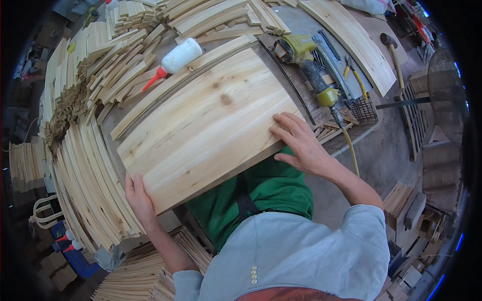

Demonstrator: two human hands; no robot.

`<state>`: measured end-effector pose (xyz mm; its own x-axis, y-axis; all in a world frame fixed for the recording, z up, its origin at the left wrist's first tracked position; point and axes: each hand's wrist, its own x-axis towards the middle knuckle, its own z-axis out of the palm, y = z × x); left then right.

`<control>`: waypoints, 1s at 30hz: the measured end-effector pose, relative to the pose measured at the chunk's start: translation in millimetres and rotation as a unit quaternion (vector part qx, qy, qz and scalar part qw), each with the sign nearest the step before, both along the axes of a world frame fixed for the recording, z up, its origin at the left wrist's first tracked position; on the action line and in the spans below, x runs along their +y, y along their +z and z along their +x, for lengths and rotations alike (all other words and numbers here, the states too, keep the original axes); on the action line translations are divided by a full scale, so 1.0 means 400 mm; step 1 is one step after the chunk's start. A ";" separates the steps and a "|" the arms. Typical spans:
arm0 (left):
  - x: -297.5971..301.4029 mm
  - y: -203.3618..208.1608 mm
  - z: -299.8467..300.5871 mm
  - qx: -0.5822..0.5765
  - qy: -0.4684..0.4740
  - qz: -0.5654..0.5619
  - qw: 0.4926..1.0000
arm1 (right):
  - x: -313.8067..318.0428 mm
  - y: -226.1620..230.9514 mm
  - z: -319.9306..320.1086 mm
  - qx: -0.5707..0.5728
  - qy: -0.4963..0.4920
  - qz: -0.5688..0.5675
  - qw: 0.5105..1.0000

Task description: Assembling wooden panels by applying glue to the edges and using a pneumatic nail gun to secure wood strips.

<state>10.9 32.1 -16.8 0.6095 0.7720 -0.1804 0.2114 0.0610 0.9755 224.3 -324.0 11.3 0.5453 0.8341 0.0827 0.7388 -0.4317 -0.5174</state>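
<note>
A wide, pale wooden board (201,118) with a few dark knots lies slanted across the bench in front of me. My left hand (140,203) grips its near left corner, fingers pressed along the end edge. Over the near long edge, toward the right end, my right hand (300,143) has its fingers on top and its thumb lower down at the edge. Just beyond the board runs a narrow wooden strip (165,90). A white glue bottle (182,55) with a red nozzle lies on its side past that strip.
Stacked wooden slats (90,185) stand at the left, with loose strips (123,67) behind. On the right are a green nail gun (296,47) with a yellow hose (350,150), pliers (355,75), a plastic basket (365,111), a hammer (394,55) and a fan (447,100).
</note>
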 end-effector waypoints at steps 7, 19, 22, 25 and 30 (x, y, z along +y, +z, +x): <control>-0.032 0.034 0.109 0.327 -0.093 0.333 0.879 | -0.001 -0.050 0.041 -0.081 -0.060 0.026 0.995; -0.123 0.074 0.022 0.332 -0.162 0.368 0.853 | 0.001 -0.035 0.030 -0.068 -0.038 0.007 0.997; -0.130 0.084 0.023 0.351 -0.168 0.316 0.865 | 0.004 -0.027 0.020 -0.052 -0.032 0.007 0.998; -0.139 0.077 0.024 0.342 -0.170 0.333 0.862 | 0.007 -0.032 0.024 -0.047 -0.028 0.011 0.998; -0.125 0.087 0.022 0.325 -0.219 0.352 0.850 | 0.013 -0.043 0.055 -0.059 -0.030 0.028 0.997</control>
<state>19.5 -17.8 18.0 0.8145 0.5528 -0.1762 0.5718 -0.7132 0.4055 246.1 -318.9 -5.9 0.5787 0.7920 0.1947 0.7692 -0.4506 -0.4532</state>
